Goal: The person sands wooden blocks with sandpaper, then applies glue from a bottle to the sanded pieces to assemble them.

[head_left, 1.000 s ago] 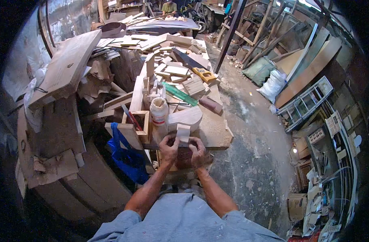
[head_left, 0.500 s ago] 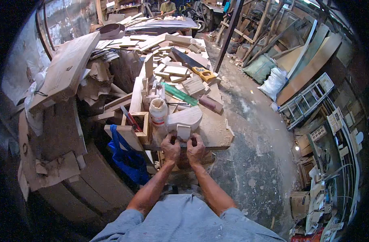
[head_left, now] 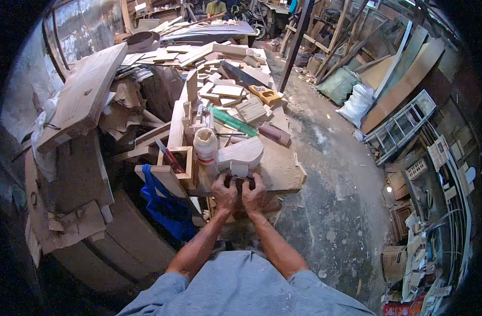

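At the near edge of the workbench (head_left: 283, 176), my left hand (head_left: 225, 195) and my right hand (head_left: 253, 196) are side by side with curled fingers. Between their fingertips is a small pale wooden block (head_left: 240, 169), held from both sides. Its lower edge looks dark, and the fingers partly hide it. Just behind it lies a larger pale wooden piece (head_left: 243, 151) with a rounded side. An open white jar (head_left: 205, 147) with a stained rim stands to the left of that piece. A brown sanding block or wrapped roll (head_left: 274, 134) rests to the right.
A small wooden box (head_left: 185, 158) holds a red-handled tool (head_left: 172, 160). Farther back are a green strip (head_left: 233, 122), a handsaw (head_left: 264, 95) and many wood offcuts (head_left: 228, 90). A blue bag (head_left: 170, 210) hangs at the bench's left. Another person (head_left: 216, 9) is far behind.
The small block has tipped, so its face looks shorter and a dark lower edge shows. Both hands have shifted slightly with it, and the view has moved a little.
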Available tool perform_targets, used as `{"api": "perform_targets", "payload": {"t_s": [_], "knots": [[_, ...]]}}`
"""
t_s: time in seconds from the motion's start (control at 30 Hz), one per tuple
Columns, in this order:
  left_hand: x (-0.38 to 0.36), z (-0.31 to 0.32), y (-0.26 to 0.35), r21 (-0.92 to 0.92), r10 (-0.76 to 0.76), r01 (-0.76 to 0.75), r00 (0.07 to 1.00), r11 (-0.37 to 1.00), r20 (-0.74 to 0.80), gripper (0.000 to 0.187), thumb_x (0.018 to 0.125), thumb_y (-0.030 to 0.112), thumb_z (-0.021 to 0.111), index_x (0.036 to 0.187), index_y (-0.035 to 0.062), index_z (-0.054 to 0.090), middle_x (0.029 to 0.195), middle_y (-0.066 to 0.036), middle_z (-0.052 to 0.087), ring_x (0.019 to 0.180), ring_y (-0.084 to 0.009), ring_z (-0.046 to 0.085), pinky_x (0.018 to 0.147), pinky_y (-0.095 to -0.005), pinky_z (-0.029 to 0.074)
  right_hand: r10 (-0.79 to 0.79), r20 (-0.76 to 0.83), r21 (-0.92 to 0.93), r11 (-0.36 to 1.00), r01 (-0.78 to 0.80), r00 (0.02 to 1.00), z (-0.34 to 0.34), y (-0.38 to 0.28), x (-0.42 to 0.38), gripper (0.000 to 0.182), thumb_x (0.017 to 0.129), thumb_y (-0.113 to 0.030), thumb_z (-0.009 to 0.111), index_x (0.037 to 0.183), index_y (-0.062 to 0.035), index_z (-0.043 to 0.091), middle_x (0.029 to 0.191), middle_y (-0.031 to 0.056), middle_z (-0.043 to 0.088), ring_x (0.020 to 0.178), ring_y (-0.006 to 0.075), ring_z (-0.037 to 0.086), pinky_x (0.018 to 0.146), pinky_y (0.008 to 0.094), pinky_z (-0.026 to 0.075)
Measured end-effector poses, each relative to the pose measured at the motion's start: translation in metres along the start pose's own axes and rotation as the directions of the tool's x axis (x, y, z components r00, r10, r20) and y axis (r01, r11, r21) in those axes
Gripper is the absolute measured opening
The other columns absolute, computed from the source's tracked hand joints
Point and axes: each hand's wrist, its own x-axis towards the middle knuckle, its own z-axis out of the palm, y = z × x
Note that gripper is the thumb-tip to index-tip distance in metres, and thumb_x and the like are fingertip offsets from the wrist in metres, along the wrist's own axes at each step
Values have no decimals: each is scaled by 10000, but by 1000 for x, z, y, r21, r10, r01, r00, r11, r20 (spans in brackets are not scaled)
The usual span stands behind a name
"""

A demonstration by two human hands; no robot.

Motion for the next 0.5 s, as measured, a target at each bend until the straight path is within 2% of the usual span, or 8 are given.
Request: {"api": "perform_targets", "payload": {"t_s": [0.07, 0.27, 0.37, 0.5], "knots": [[1, 2, -5, 5, 36, -36, 999, 999, -11, 261, 861, 77, 668, 1102, -19, 701, 992, -221, 737, 923, -349, 714, 863, -407, 532, 5, 7, 3, 1000, -5, 1000, 1, 1, 0, 314, 831, -111, 609, 1085, 65, 659, 1001, 278, 685, 943, 459, 654, 869, 476, 512], [0, -1, 7, -8, -10, 10, 1000, 1000, -2, 269, 867, 81, 666, 1113, -24, 698, 1013, -212, 736, 948, -354, 705, 872, -408, 526, 53, 111, -7, 999, -52, 992, -7, -10, 5, 323, 846, -132, 598, 1093, 69, 655, 1026, 298, 679, 971, 475, 648, 864, 476, 512], [1, -2, 9, 4, 11, -11, 1000, 1000, -7, 271, 869, 77, 664, 1121, -16, 700, 1004, -202, 737, 941, -341, 705, 865, -411, 525, 60, 109, -51, 997, -55, 992, -5, -10, 5, 326, 852, -131, 607, 1110, 62, 656, 1044, 297, 680, 981, 479, 646, 872, 479, 511], [-1, -2, 10, -15, 27, -27, 999, 1000, -34, 270, 864, 62, 658, 1121, -13, 693, 984, -190, 735, 919, -336, 702, 854, -408, 525, 40, 73, -17, 999, -39, 997, -1, -8, 2, 332, 858, -130, 618, 1126, 62, 655, 1053, 289, 682, 986, 477, 644, 883, 488, 508]]}}
